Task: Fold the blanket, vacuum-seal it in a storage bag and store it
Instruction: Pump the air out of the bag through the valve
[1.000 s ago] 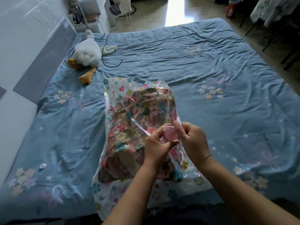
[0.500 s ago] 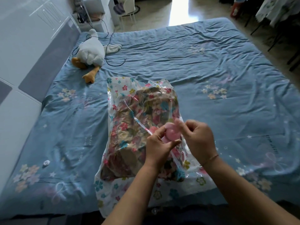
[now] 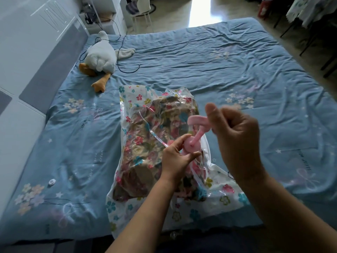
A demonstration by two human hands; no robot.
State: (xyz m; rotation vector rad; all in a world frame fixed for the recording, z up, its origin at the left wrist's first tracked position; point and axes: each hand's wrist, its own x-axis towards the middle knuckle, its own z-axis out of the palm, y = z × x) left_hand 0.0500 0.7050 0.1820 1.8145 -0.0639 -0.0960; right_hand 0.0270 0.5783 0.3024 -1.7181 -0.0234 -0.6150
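Head view: from above the near edge of the bed [image 3: 218, 70].
Facing: forward and down, toward its far edge.
Nearness: close.

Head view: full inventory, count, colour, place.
Clear flower-printed plastic storage bag: 1, clear/white, bed centre.
Folded floral blanket: 1, brown multicolour, inside bag.
Pink plastic hand pump: 1, pink, on bag.
Blue flower-printed bed sheet: 1, blue, covers bed.
White plush goose: 1, white, orange feet, far left on sheet.
Black cable: 1, black, beside goose.
Small white oval piece: 1, white, near left on sheet.
Left hand: 1, grips pump body.
Right hand: 1, grips pump handle.
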